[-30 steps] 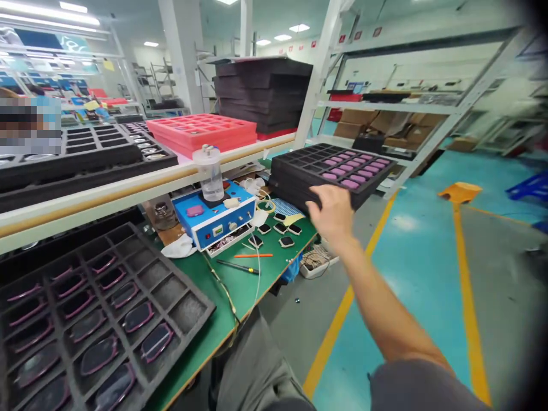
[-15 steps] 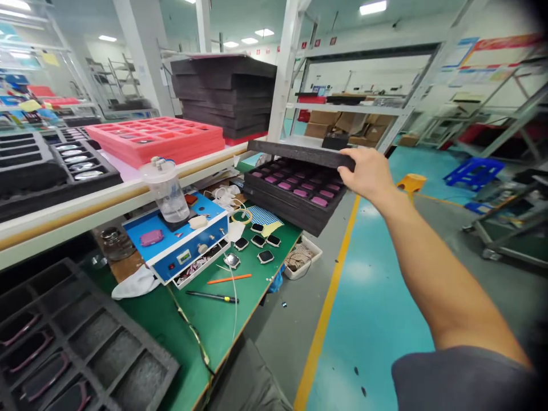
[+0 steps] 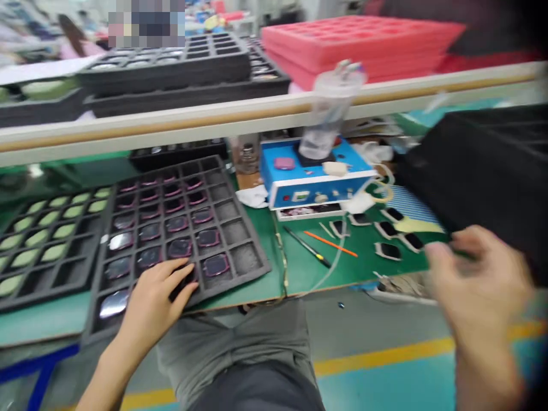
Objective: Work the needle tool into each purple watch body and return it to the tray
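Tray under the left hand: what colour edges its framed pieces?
Purplish pink edges the framed pieces, best seen in the head view.

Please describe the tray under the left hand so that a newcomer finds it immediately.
On the green table, look left of the blue box. The dark tray has the left hand at its near side. It holds purple-rimmed pieces, while the neighbouring tray holds green ones.

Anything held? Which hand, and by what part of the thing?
Left hand, over the tray: can't tell, any grip is hidden. Right hand, blurred near the black stack: nothing visibly held.
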A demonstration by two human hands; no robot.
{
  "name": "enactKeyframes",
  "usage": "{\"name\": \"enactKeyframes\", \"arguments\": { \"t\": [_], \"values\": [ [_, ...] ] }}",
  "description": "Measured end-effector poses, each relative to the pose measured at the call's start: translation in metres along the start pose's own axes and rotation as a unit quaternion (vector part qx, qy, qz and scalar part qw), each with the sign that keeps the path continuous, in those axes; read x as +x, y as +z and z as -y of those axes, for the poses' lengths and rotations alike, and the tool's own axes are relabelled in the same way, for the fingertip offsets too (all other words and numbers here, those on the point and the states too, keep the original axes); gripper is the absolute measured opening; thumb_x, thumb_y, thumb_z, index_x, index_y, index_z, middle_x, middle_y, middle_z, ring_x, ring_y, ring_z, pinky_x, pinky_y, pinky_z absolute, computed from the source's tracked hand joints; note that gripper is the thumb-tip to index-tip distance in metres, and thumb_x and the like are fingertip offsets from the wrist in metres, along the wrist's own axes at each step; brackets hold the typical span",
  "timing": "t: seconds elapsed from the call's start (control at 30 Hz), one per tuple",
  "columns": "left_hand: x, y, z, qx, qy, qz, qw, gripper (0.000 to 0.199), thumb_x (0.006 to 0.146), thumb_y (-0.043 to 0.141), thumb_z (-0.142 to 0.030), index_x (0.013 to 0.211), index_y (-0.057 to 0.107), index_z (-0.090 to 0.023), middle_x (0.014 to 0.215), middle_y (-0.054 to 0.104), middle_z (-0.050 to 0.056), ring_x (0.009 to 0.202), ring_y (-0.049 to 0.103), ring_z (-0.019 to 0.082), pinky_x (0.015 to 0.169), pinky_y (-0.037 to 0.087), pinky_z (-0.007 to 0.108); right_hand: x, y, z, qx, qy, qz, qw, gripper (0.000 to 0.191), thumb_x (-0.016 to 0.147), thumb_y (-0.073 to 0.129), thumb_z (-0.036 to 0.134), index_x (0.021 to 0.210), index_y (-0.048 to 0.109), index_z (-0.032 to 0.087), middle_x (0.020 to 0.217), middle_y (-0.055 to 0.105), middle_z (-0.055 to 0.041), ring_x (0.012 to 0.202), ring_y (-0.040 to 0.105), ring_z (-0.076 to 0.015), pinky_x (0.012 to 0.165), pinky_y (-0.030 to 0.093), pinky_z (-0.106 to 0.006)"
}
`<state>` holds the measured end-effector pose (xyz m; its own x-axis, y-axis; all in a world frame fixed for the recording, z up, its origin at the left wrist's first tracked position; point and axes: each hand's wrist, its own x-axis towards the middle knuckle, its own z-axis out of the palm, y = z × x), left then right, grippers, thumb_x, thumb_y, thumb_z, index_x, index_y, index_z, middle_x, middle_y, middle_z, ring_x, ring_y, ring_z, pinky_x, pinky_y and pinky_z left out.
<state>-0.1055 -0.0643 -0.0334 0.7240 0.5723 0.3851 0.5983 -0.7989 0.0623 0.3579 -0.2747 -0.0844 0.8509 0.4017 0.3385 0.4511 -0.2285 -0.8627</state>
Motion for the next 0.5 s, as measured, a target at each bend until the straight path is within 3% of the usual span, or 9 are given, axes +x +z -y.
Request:
{"name": "enactKeyframes", "arguments": {
  "t": [0.03,0.07,0.1,0.13,0.2,0.27,0.37,0.47,0.5],
  "values": [
    [-0.002,0.0,-0.002,-0.003,-0.011,-0.001,1.0,0.027,0.098,0.064,-0.034,0.115,0.075,-0.017,0.119,0.078,0.015,0.107,0.074,0.033,0.093,0.058,0.049,-0.026,0.026,0.014,0.087,0.086,0.036,0.992,0.044,0.08,0.08,0.051,0.121,0.067,0.042,0.132,0.068,-0.0097,0.128,0.061,-0.0356,0.093,0.056,-0.051],
    [-0.005,0.0,-0.004,-0.01,-0.022,-0.001,1.0,0.028,0.099,0.064,-0.034,0.117,0.074,-0.016,0.121,0.078,0.015,0.11,0.074,0.032,0.095,0.058,0.048,-0.052,0.048,0.026,0.183,0.17,0.114,0.961,0.05,0.074,0.084,0.056,0.118,0.068,0.037,0.116,0.073,-0.0085,0.11,0.07,-0.0329,0.086,0.06,-0.05],
    [-0.007,-0.001,-0.006,-0.017,-0.032,-0.001,0.999,0.029,0.099,0.064,-0.033,0.12,0.073,-0.015,0.123,0.077,0.015,0.112,0.073,0.032,0.097,0.057,0.048,-0.074,0.065,0.036,0.257,0.243,0.199,0.914,0.056,0.07,0.086,0.057,0.116,0.069,0.03,0.1,0.075,-0.0067,0.096,0.073,-0.0288,0.083,0.062,-0.048],
    [-0.01,-0.001,-0.008,-0.023,-0.04,-0.001,0.999,0.029,0.099,0.065,-0.032,0.121,0.073,-0.015,0.126,0.076,0.016,0.115,0.072,0.032,0.099,0.057,0.048,-0.092,0.075,0.042,0.299,0.291,0.236,0.878,0.059,0.069,0.088,0.056,0.116,0.07,0.026,0.083,0.071,-0.0021,0.08,0.072,-0.0227,0.078,0.064,-0.043],
    [-0.01,-0.002,-0.014,-0.032,-0.039,0.003,0.999,0.028,0.1,0.064,-0.028,0.122,0.072,-0.014,0.129,0.074,0.016,0.12,0.069,0.031,0.102,0.055,0.048,-0.111,0.078,0.044,0.336,0.336,0.269,0.838,0.053,0.071,0.09,0.048,0.114,0.072,0.022,0.066,0.06,0.0054,0.063,0.065,-0.0141,0.069,0.065,-0.034],
    [-0.003,-0.002,-0.022,-0.042,-0.013,0.024,0.999,0.025,0.1,0.063,-0.026,0.121,0.072,-0.015,0.13,0.074,0.015,0.12,0.068,0.029,0.102,0.055,0.045,-0.112,0.064,0.04,0.34,0.334,0.302,0.826,0.041,0.075,0.088,0.046,0.107,0.076,0.023,0.059,0.056,0.006,0.058,0.063,-0.0127,0.064,0.064,-0.03],
    [0.021,0.0,-0.035,-0.047,0.044,0.107,0.992,0.023,0.099,0.066,-0.027,0.117,0.073,-0.015,0.12,0.076,0.014,0.111,0.069,0.028,0.095,0.056,0.042,-0.108,0.041,0.042,0.348,0.272,0.397,0.805,0.023,0.085,0.079,0.046,0.086,0.078,0.023,0.064,0.064,-0.0012,0.067,0.07,-0.0185,0.065,0.066,-0.034],
    [0.044,0.001,-0.045,-0.009,0.078,0.182,0.98,0.015,0.096,0.066,-0.021,0.106,0.073,-0.012,0.102,0.076,0.014,0.1,0.07,0.029,0.085,0.057,0.039,-0.115,0.042,0.063,0.356,0.172,0.495,0.773,0.027,0.093,0.07,0.044,0.079,0.078,0.021,0.082,0.071,-0.0094,0.082,0.073,-0.0235,0.07,0.066,-0.038],
    [0.049,0.001,-0.046,-0.001,0.082,0.197,0.977,0.013,0.095,0.063,-0.016,0.102,0.073,-0.011,0.098,0.075,0.015,0.097,0.071,0.029,0.082,0.057,0.038,-0.118,0.049,0.073,0.365,0.137,0.515,0.764,0.028,0.094,0.068,0.043,0.081,0.079,0.021,0.08,0.069,-0.009,0.079,0.071,-0.0217,0.067,0.064,-0.035]
  ]
}}
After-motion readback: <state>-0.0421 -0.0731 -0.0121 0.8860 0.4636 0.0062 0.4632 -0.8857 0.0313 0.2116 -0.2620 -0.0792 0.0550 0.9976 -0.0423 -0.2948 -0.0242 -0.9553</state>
